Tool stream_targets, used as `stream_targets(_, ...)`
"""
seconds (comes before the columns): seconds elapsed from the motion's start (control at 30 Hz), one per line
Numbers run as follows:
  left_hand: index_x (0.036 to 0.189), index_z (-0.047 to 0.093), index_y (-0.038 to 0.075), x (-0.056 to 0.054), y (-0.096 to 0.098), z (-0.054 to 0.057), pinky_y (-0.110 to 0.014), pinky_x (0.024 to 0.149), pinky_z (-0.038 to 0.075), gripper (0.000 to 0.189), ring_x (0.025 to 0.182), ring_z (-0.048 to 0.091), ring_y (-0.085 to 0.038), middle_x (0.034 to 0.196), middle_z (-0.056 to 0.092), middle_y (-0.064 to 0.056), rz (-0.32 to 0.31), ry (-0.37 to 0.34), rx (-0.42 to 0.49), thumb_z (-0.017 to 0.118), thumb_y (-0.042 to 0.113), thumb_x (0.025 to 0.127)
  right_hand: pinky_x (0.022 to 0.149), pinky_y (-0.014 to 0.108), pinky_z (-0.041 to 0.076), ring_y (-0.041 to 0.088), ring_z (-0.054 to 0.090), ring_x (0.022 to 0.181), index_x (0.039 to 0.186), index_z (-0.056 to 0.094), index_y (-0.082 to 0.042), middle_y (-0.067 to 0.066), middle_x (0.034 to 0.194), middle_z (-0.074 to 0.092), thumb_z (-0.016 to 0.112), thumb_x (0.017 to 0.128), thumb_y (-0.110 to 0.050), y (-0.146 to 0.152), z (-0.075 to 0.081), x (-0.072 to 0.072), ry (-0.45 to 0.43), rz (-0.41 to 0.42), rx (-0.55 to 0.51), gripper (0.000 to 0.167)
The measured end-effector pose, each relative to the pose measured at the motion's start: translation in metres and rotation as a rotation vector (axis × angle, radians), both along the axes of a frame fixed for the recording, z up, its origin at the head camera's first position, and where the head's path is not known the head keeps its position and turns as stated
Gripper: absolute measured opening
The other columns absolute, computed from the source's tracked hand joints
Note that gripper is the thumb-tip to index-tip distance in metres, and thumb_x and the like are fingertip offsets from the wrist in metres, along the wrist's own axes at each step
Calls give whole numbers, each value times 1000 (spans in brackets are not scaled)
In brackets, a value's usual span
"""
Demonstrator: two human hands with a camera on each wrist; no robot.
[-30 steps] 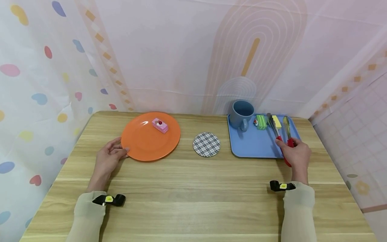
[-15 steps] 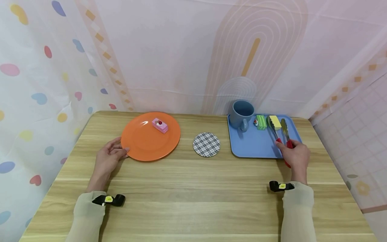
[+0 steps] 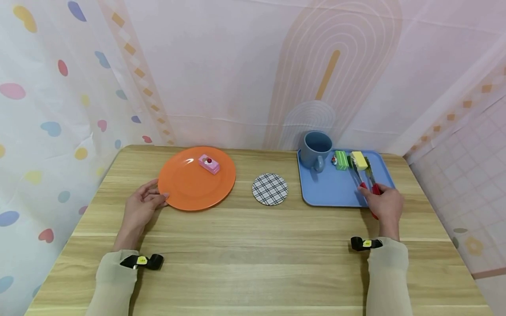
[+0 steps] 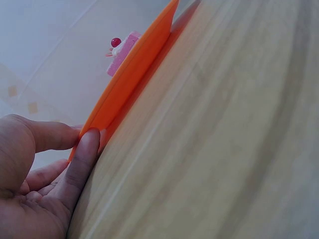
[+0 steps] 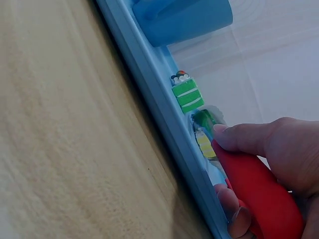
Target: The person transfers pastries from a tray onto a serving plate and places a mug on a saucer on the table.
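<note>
My left hand (image 3: pixel 140 205) pinches the near-left rim of an orange plate (image 3: pixel 193 188), thumb and fingers at its edge in the left wrist view. On the plate lies a pink toy cake slice (image 3: pixel 209 163) topped with a red cherry. At the right, my right hand (image 3: pixel 384 202) grips metal tongs (image 3: pixel 369 174) by their red handles (image 5: pixel 259 189). The tong tips reach over the blue tray (image 3: pixel 332 193), one on each side of a yellow toy cake slice (image 3: pixel 359 160). A green striped toy cake slice (image 3: pixel 341 160) sits just left of the tongs.
A blue-grey mug (image 3: pixel 315 151) stands in the tray's far-left corner. Between plate and tray lies a round plaid coaster (image 3: pixel 270 189). A patterned curtain (image 3: pixel 221 79) hangs behind the wooden table (image 3: pixel 253 259).
The tongs have moved slightly left and their arms have drawn closer together around the yellow cake slice. The left hand and the plate have stayed where they were.
</note>
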State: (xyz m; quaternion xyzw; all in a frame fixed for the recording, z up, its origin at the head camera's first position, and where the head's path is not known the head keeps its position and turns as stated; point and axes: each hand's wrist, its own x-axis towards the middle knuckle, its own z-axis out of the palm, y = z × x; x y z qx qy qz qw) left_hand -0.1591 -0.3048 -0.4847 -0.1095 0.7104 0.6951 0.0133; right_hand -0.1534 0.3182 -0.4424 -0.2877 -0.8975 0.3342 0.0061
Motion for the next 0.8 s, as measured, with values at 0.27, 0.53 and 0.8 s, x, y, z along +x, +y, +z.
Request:
stream_targets(0.27,159,32,2,1,0,0,-16,72,64,77,81,69,-1,101,66,7,-4,8,-1,73,4,95,71,30,43,40,47,117,144,54,5,32,135,57,69,97,-43,-2,-1,1,27,12,22,69)
stream_targets(0.53,159,33,3,0,0,0,-16,72,64,76,80,70,-1,98,67,9,2,1,-19,73,4,95,71,30,41,41,46,120,147,52,1,32,141,55,69,97,-43,-2,-1,0,23,-4,15,68)
stream_targets(0.8,160,31,3,-1,0,0,-17,73,64,75,81,70,0,100,66,9,3,-11,-31,71,4,96,73,30,41,41,45,124,148,51,-1,31,145,53,68,98,-43,-2,-1,0,15,-9,8,68)
